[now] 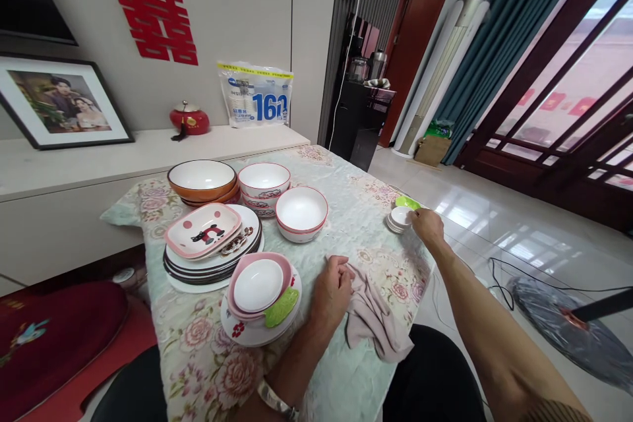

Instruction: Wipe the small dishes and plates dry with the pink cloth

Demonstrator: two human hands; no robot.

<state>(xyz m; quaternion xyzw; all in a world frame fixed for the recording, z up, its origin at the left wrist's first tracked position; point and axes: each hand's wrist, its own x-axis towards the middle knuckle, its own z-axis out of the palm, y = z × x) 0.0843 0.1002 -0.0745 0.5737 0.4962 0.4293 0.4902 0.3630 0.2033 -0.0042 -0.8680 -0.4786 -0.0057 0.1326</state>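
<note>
My right hand [428, 225] reaches to the table's far right edge, its fingers closed at the rim of the top small white dish [401, 215] of a little stack. A green leaf-shaped dish [406, 202] lies just behind that stack. Close to my body, my left hand [333, 285] rests on the table with curled fingers against the edge of a crumpled pink cloth [373, 316]. Left of this hand, a small white bowl [258, 285] sits in a pink dish with a green leaf part, on top of white plates [247, 336].
Several plates [250, 237] are stacked at left under a pink cat-patterned dish [204, 231]. Behind stand brown bowls [202, 178], white bowls with red rims [264, 179] and pink-rimmed bowls [301, 210]. A flowered cloth [237, 376] covers the table. A cabinet top [153, 151] adjoins its back.
</note>
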